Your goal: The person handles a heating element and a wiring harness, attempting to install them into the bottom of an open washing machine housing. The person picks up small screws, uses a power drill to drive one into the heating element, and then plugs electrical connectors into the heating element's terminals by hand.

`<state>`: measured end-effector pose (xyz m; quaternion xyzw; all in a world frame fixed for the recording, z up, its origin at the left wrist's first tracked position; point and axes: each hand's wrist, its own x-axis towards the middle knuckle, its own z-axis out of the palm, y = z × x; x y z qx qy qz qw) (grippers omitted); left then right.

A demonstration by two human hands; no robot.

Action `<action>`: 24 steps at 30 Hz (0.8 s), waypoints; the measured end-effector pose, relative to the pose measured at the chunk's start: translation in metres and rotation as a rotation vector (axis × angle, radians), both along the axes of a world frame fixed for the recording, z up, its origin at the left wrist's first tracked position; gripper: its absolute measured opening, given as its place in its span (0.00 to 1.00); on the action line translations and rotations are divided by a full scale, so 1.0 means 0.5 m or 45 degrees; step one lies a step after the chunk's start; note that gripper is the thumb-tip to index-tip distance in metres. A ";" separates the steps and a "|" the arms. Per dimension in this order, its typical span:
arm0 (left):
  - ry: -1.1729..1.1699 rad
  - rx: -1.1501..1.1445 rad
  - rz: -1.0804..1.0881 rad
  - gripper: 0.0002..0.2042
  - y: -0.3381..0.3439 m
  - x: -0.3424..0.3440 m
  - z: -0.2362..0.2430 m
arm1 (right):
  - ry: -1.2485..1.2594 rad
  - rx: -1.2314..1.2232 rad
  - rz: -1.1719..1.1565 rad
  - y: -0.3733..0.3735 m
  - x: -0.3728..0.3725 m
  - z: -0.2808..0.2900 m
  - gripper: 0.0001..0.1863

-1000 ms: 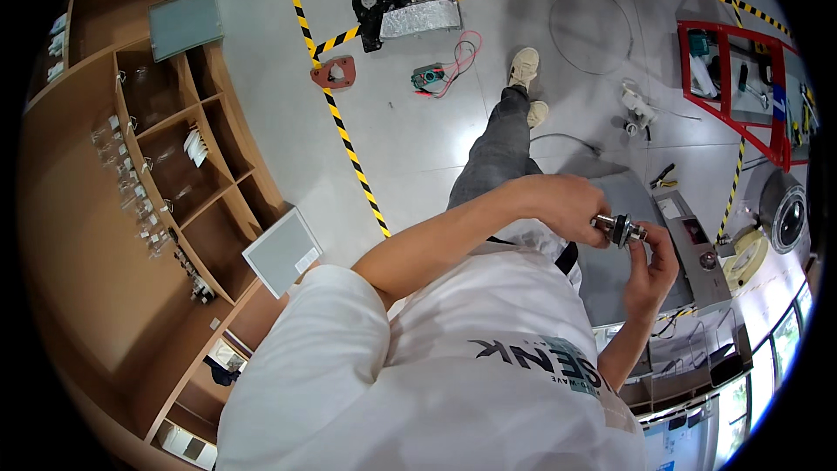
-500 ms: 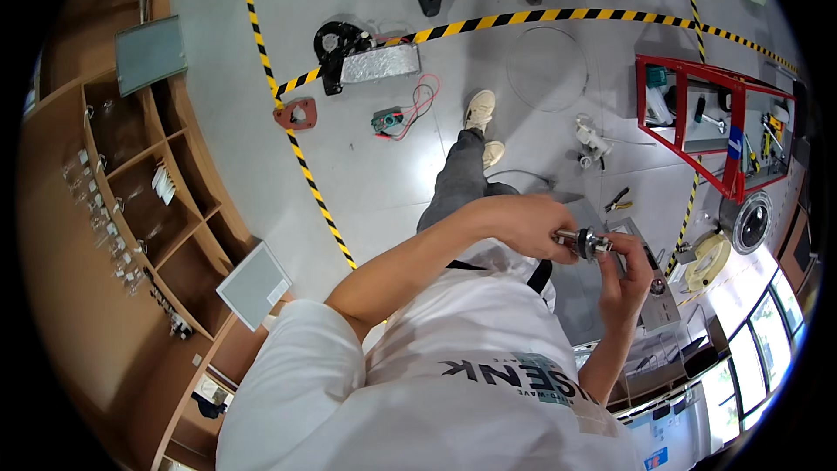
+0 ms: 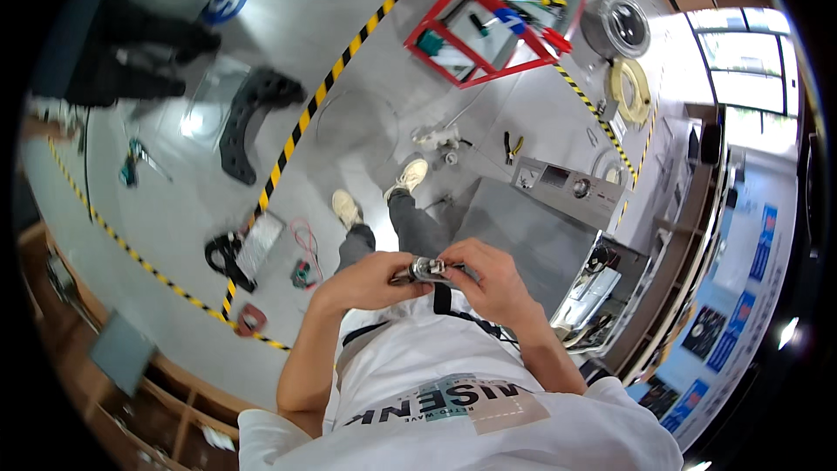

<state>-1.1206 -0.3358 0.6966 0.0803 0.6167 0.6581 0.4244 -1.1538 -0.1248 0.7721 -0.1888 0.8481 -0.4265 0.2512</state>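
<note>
Both my hands are together in front of my waist on a small shiny metal part (image 3: 427,269) with a dark band; its exact kind I cannot make out. From the left side, my left hand (image 3: 373,281) is closed around one end of it. The fingers of my right hand (image 3: 485,281) pinch the other end. Much of the part is covered by my fingers. Just ahead and to the right of my hands lies a grey washing machine (image 3: 514,222), with its control panel (image 3: 571,187) showing and its inner parts (image 3: 593,292) exposed.
Pliers (image 3: 513,148) and a pale pump-like part (image 3: 438,135) lie on the floor ahead. Farther off stands a red-framed tool cart (image 3: 466,78) near a round door (image 3: 617,26). A multimeter (image 3: 302,274) and a black curved block (image 3: 240,126) lie left. Another person's dark-clothed legs (image 3: 144,44) show far left.
My view has turned right, bringing the washing machine's exposed side and another person into sight. My hands now sit closer together around the metal part, which both still hold.
</note>
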 end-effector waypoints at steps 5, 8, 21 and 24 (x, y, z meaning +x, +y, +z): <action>-0.007 -0.071 -0.222 0.10 0.108 -0.113 0.012 | 0.009 -0.061 -0.217 0.122 -0.041 -0.017 0.09; 0.027 -0.136 -0.321 0.11 0.169 -0.185 0.039 | 0.003 -0.102 -0.331 0.182 -0.079 -0.012 0.09; -0.025 -0.179 -0.645 0.14 0.401 -0.436 0.056 | 0.128 -0.137 -0.717 0.376 -0.214 -0.003 0.06; -0.003 -0.139 -0.719 0.15 0.432 -0.491 0.049 | 0.153 -0.108 -0.761 0.402 -0.252 -0.008 0.06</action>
